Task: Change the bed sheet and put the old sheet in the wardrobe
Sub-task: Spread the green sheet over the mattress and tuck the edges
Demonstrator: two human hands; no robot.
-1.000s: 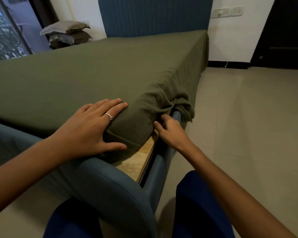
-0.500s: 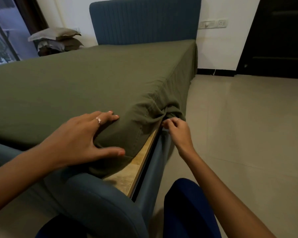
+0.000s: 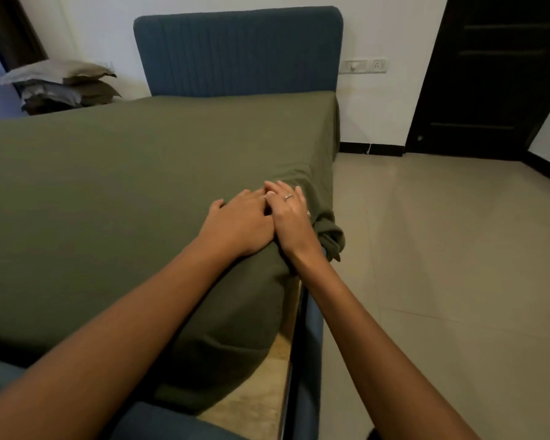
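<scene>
While your fingers [image 3: 273, 188] now lie straight and flat, holding nothing, both hands have come together on top of the green sheet [image 3: 140, 192]: left hand [image 3: 240, 225] touching right hand [image 3: 288, 217], where a second ago the right worked low at the bunched corner [image 3: 329, 236]. That bunch hangs just beyond them, over the bed frame [image 3: 311, 328]. The corner tuck looks finished; smoothing remains.

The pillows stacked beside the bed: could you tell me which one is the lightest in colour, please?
The top pillow, pale grey-beige; those beneath it are darker grey and brown.
</scene>
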